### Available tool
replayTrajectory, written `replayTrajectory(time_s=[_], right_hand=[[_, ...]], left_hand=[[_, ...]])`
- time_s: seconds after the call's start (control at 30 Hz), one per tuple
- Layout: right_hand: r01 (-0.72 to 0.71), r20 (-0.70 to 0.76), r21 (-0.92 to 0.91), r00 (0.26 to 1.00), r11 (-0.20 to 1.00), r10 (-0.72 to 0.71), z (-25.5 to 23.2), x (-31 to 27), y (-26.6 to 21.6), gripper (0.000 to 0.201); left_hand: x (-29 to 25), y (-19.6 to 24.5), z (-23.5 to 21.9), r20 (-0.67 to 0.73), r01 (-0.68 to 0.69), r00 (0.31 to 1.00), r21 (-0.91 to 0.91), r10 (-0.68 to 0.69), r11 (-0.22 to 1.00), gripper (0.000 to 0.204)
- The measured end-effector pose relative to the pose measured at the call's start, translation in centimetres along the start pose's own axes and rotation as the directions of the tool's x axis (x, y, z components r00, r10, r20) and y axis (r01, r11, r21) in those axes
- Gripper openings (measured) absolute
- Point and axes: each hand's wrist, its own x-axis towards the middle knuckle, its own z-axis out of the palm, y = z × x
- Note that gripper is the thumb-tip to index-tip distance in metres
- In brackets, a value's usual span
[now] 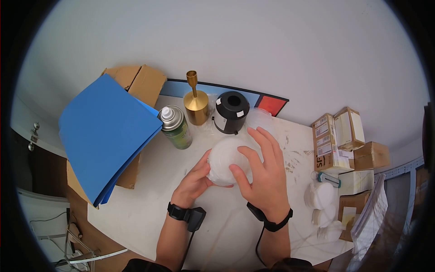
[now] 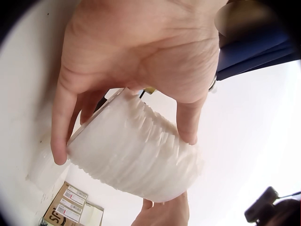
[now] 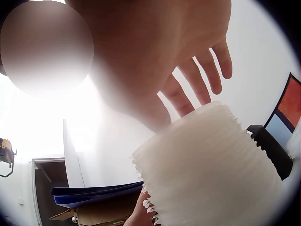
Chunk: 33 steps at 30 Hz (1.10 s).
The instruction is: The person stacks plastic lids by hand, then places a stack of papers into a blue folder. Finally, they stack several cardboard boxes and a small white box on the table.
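Grasping a white, round, ruffle-edged stack of thin sheets in the left hand, touching its top with the loosely spread right hand, apparently adjusting it above the white tabletop; probably calling next for steady left support.

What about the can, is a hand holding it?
No, the left hand and right hand are at the white stack, and the can stands apart.

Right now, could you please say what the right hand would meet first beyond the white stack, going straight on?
The right hand would probably meet the black cylinder, though depth is unclear and translucent plastic lies alongside.
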Motion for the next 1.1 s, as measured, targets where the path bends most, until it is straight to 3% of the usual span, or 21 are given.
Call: replayTrajectory(time_s=[0.1, 0.23, 0.37, 0.43, 0.53, 0.63, 0.7, 0.77, 0.87, 1.0, 1.1], right_hand=[[0.017, -0.01, 0.109, 1.0, 0.994, -0.016, 0.7, 0.4, -1.1, 0.055], [0.01, 0.057, -0.017, 0.998, 1.0, -0.009, 4.3, -0.4, -1.4, 0.06], [-0.01, 0.055, 0.034, 0.998, 0.999, 0.008, 3.4, -0.2, -1.3, 0.059], [0.002, 0.041, 0.061, 0.999, 0.998, -0.004, 2.9, -0.1, -1.2, 0.058], [0.026, -0.088, 0.245, 0.996, 0.969, -0.004, -0.1, 0.6, -0.5, 0.054], [-0.134, -0.219, 0.312, 0.953, 0.941, 0.208, -1.1, 0.1, 2.6, 0.045], [-0.519, 0.027, 0.198, 0.851, 0.831, 0.525, -2.7, -0.3, 4.2, 0.041], [-0.497, 0.149, -0.203, 0.836, 0.844, 0.528, -2.4, -2.7, 7.8, 0.042], [-0.535, 0.207, -0.285, 0.776, 0.795, 0.596, -1.7, -4.4, 10.6, 0.045], [-0.647, 0.355, -0.033, 0.705, 0.762, 0.614, -0.8, -4.9, 12.8, 0.047], [-0.593, 0.332, 0.0, 0.759, 0.805, 0.56, 0.7, -5.8, 14.2, 0.046]], left_hand=[[-0.2, 0.0, 0.5, -0.037, -0.009, 0.999, 0.027, 0.01, 1.0, 0.094], [-0.7, -0.9, -0.2, -0.063, 0.013, 0.998, -0.018, -0.014, 1.0, 0.092], [-1.3, -1.8, -1.5, -0.147, 0.06, 0.987, -0.039, -0.065, 0.997, 0.09], [-1.1, -1.8, -1.3, -0.13, 0.011, 0.992, 0.019, -0.009, 1.0, 0.088], [-1.0, -0.9, -0.6, -0.041, -0.027, 0.999, 0.002, 0.028, 1.0, 0.086], [-0.8, 0.0, -0.2, 0.037, -0.045, 0.998, -0.017, 0.046, 0.999, 0.086], [-0.8, 0.2, -0.1, 0.046, -0.053, 0.998, -0.023, 0.054, 0.998, 0.087], [-0.7, 0.3, 0.1, 0.024, -0.048, 0.999, -0.045, 0.049, 0.998, 0.087], [-0.5, 0.0, 0.1, 0.053, -0.066, 0.996, -0.055, 0.069, 0.996, 0.089], [-0.5, 0.0, 0.2, 0.049, -0.05, 0.997, -0.033, 0.052, 0.998, 0.091], [-0.4, 0.0, 0.1, 0.051, -0.037, 0.998, -0.03, 0.038, 0.999, 0.092]])
